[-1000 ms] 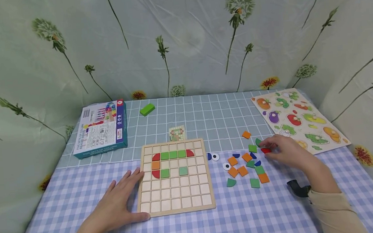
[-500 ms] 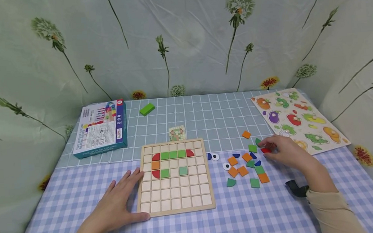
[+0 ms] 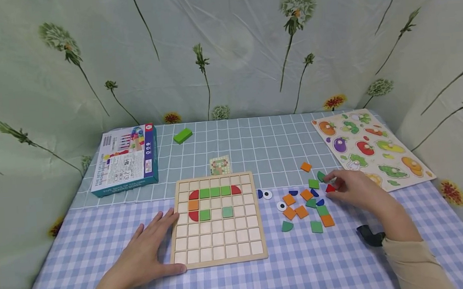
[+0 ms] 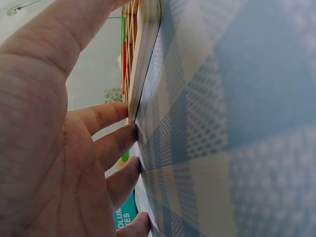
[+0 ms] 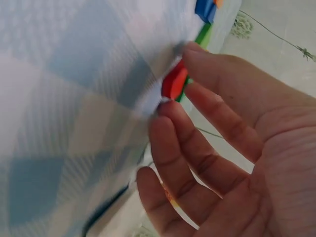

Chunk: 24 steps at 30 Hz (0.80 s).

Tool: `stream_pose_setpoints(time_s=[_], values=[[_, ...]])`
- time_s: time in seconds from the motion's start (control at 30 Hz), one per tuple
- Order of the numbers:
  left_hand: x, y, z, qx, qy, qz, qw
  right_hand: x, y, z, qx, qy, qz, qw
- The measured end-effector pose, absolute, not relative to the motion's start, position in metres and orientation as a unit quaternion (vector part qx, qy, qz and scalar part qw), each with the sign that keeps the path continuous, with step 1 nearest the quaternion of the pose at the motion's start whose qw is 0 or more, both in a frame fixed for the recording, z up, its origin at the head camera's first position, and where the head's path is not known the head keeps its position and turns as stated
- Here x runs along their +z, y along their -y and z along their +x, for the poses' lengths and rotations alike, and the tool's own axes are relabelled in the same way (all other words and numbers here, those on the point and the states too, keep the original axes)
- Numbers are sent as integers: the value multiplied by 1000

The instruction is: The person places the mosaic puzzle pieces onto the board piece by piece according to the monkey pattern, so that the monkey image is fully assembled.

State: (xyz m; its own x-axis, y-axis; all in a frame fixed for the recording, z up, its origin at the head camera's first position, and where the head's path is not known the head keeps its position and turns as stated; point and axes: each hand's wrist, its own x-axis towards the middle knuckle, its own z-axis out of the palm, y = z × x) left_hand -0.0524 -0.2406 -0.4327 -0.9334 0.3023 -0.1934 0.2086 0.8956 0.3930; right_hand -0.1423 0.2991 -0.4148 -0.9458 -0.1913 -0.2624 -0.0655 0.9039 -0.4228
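Note:
A wooden grid board (image 3: 220,252) bears red quarter-round pieces, an orange square and several green squares. My left hand (image 3: 144,253) lies at its left side, the thumb at the lower left corner and fingertips by the left edge. In the left wrist view, the fingers (image 4: 116,148) are spread, with tips on the cloth and against the board's side. To the right, my right hand (image 3: 357,189) pinches a small red piece (image 3: 330,188) between thumb and fingers, just above the cloth. The right wrist view shows this red piece (image 5: 174,81) partly covered by the thumb. A green quarter-round piece (image 3: 321,176) lies beside the fingertips.
Loose orange squares (image 3: 301,212), green pieces (image 3: 287,226), blue half-rounds and white eye discs (image 3: 267,195) lie between board and right hand. A pattern card (image 3: 220,165) touches the board's back edge. Farther off are a box (image 3: 124,161), a green block (image 3: 183,136) and a vegetable puzzle (image 3: 370,148).
My right hand has shifted slightly down, and the red piece in its fingers has turned, now showing a more pointed outline. The left hand and the board have stayed put.

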Motion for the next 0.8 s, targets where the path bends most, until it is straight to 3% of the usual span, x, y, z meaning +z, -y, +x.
stream_pose_setpoints(time_s=[0.8], values=[[-433,242,-52,191,-965,139,118,-407,-310,-136,-233,-954,-64,176]])
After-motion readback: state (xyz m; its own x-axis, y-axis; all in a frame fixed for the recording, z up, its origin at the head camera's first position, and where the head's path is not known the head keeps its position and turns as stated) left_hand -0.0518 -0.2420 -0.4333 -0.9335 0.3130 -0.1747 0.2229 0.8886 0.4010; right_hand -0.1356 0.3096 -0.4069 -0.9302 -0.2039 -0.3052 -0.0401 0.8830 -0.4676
